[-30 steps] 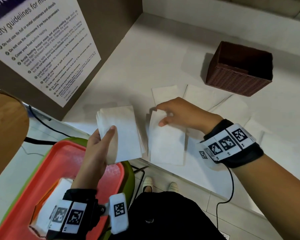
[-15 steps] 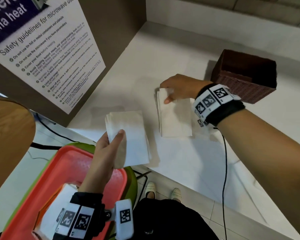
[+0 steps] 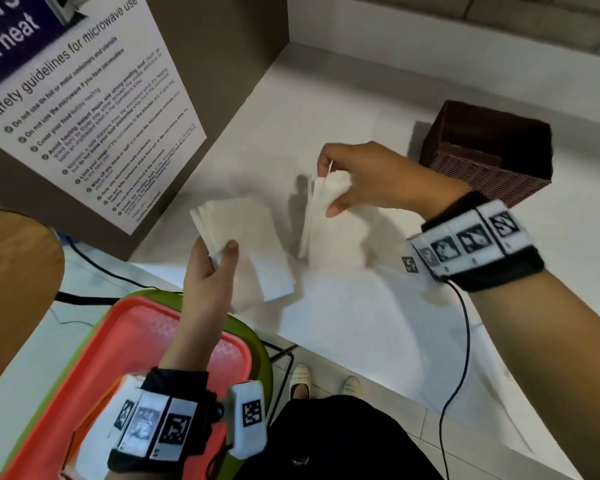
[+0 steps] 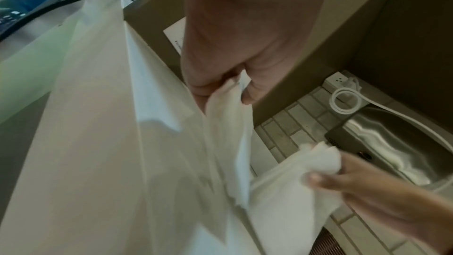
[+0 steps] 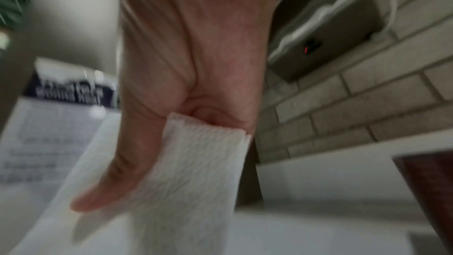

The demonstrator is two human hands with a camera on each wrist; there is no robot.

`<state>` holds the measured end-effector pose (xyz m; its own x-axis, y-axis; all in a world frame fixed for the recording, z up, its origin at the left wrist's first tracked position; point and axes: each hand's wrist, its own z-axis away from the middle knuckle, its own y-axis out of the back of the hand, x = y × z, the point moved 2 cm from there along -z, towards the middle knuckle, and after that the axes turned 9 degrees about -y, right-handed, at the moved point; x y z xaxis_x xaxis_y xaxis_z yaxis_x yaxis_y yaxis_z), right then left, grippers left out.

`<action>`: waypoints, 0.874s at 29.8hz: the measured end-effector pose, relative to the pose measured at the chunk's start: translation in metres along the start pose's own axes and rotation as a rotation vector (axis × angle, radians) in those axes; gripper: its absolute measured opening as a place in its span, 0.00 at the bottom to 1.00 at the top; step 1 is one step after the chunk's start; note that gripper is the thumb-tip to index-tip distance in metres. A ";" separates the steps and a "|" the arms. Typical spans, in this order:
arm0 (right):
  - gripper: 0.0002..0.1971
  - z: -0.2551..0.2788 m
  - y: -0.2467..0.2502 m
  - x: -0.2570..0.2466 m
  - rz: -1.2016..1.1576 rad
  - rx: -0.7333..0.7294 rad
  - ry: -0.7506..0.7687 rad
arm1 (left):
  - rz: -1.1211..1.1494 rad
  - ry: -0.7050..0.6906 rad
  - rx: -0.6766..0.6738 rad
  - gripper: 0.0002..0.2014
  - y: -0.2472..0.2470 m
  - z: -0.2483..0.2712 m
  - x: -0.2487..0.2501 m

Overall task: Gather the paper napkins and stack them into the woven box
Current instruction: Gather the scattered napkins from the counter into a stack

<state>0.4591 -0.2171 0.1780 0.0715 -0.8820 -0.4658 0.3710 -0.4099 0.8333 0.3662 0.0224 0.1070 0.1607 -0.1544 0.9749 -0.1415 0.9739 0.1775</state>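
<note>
Pinching with thumb over fingers, our left hand [image 3: 211,271] holds one bundle of paper napkins [image 3: 246,244] by its near corner, well to the left of the woven box [image 3: 478,168] and out past the near edge of the white counter [image 3: 343,109]. Left of that bundle, a safety notice [image 3: 84,112] hangs on the brown side panel, and an orange tray [image 3: 125,327] sits below our wrist, farther from the box.

Moving right, our right hand [image 3: 364,178] grasps a second bundle of napkins [image 3: 321,216] at its top edge, thumb in front and fingers behind, so the sheets hang down edge-on above the counter. This bundle is between the first bundle and the box, nearer the box but not yet over it. In the right wrist view the paper [image 5: 191,172] is crumpled where the thumb presses it.

Farthest right, the woven box stands on the counter with its mouth open; we cannot see any napkins inside it.

We judge that both bundles are gathered and the stacking remains. The risks: the hanging sheets are fanned at their lower edges, so a loose grasp could shed one or let it catch on the box rim; the corner-held bundle may droop and splay; merging both unevenly would give a crooked stack.
</note>
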 end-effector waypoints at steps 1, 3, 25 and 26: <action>0.25 0.017 0.010 -0.007 -0.020 0.033 0.034 | -0.043 -0.048 -0.006 0.12 -0.001 -0.001 0.005; 0.24 0.053 0.026 -0.022 -0.069 0.033 0.097 | -0.108 -0.127 -0.039 0.11 -0.005 -0.001 0.017; 0.11 0.140 -0.080 0.032 -0.559 0.261 -0.238 | -0.130 0.120 -0.578 0.16 -0.092 0.075 0.023; 0.09 0.143 -0.082 0.035 -0.583 0.266 -0.257 | -0.134 0.137 -0.577 0.16 -0.093 0.076 0.022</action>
<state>0.2986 -0.2480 0.1362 -0.3045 -0.5138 -0.8020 0.0404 -0.8482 0.5281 0.3084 -0.0846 0.1218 0.2705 -0.2961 0.9160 0.4346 0.8866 0.1582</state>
